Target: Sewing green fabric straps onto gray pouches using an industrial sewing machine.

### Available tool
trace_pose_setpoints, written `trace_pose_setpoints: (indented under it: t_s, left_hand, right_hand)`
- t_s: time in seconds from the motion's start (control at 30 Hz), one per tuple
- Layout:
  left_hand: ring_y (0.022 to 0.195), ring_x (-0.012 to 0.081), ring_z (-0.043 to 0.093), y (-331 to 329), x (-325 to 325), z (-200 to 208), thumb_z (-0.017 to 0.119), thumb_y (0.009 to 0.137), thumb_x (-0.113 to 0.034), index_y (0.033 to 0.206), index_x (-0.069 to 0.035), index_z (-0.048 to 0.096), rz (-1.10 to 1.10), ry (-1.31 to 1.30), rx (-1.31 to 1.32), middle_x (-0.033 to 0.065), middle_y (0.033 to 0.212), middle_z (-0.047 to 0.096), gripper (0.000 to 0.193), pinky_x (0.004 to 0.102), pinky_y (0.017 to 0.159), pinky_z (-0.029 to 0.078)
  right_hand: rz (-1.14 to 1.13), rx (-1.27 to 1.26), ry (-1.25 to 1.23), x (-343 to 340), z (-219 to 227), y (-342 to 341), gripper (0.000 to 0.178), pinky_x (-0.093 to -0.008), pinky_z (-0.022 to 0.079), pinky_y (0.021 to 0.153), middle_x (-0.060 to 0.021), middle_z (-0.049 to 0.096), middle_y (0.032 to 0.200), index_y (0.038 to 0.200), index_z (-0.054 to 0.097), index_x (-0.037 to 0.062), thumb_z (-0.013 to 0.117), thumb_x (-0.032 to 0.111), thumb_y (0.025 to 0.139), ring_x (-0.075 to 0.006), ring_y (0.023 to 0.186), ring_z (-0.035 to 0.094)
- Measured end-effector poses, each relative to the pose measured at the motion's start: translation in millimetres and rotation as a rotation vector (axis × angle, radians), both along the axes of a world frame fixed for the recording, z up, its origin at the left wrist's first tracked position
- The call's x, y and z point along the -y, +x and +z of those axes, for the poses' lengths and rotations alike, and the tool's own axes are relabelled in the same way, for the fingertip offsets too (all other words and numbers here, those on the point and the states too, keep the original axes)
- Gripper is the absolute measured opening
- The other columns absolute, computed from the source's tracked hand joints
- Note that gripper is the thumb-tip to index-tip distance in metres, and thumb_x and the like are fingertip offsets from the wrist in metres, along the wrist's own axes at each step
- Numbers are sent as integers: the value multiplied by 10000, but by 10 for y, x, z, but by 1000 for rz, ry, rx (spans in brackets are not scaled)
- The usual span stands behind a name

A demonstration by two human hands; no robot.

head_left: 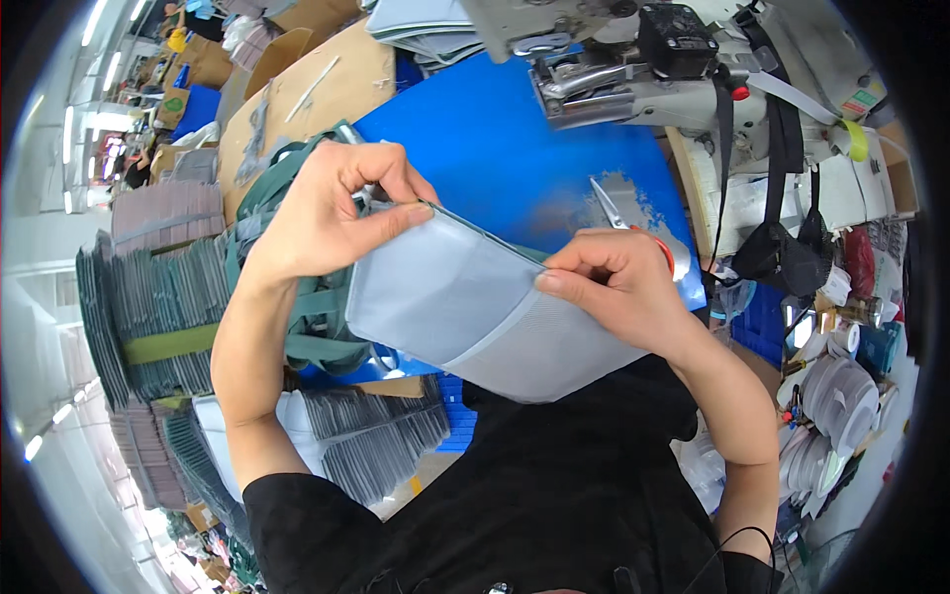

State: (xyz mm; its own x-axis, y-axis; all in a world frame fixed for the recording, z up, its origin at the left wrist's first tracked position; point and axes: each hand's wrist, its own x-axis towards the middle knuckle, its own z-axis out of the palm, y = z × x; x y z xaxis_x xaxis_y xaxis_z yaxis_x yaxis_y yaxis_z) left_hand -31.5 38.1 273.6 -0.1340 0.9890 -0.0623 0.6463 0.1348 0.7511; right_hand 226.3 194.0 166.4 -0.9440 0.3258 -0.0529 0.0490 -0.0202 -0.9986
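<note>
A light grey fabric panel (445, 287) with a mesh section along its lower right hangs between my two hands. My left hand (341, 208) pinches its dark-edged upper rim near the left corner. Farther right along that same rim, my right hand (614, 287) grips it between thumb and fingers. The panel is tilted, its right end lower and nearer my body. Behind my left forearm, green fabric straps (322, 327) hang in a bundle. Scissors (618, 213) with red handles lie just beyond my right hand, partly hidden by it.
The blue work surface (475, 139) reaches back to a sewing machine (633, 94) at the right. Bundled stacks of green-grey panels (158, 287) stand at the left, with another grey stack (371, 436) below. White tape rolls (836, 401) sit at the far right.
</note>
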Motion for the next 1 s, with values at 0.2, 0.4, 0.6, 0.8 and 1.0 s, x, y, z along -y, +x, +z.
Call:
trace_pose_setpoints:
  t_s: [0.2, 0.4, 0.6, 0.8, 1.0]
  left_hand:
    - [913, 158, 710, -421, -704, -95, 797, 856, 5, 784, -16, 623, -85, -66, 124, 87, 870, 734, 190, 301, 833, 532]
    - [996, 210, 695, -754, -1145, -234, 830, 849, -48, 1033, -28, 762, -113, 125, -61, 105, 1057, 759, 198, 337, 890, 535]
    - [1027, 262, 683, -1163, -1474, -435, 828, 848, -139, 1132, -34, 754, -97, 18, -346, 115, 1125, 749, 312, 383, 916, 535]
    - [1064, 313, 673, -1374, -1725, -467, 809, 832, -140, 1134, -32, 746, -98, 23, -454, 143, 1148, 736, 327, 404, 930, 531]
    - [1101, 364, 663, -945, -1456, -599, 790, 817, -140, 1137, -31, 739, 94, 362, -748, 170, 1171, 724, 342, 426, 943, 527]
  right_hand:
    - [-93, 87, -229, -178, 18, -174, 186, -228, 410, 571, 50, 641, 704, 936, 762, 8, 771, 191, 971, -8, 648, 505]
    - [-240, -7, -245, -287, 56, -382, 222, -231, 468, 648, 14, 705, 775, 969, 778, 3, 768, 225, 972, -27, 716, 582]
    - [-350, -6, -279, -399, 62, -554, 257, -241, 482, 666, -18, 725, 807, 977, 781, -20, 770, 237, 966, -45, 735, 599]
    - [-434, -76, -335, -430, 41, -669, 263, -241, 487, 669, -24, 730, 826, 1008, 780, -27, 770, 233, 966, -51, 750, 610]
    - [-468, -59, -368, -353, 25, -615, 282, -233, 498, 680, -41, 744, 883, 1092, 766, -37, 765, 218, 970, -59, 771, 628]
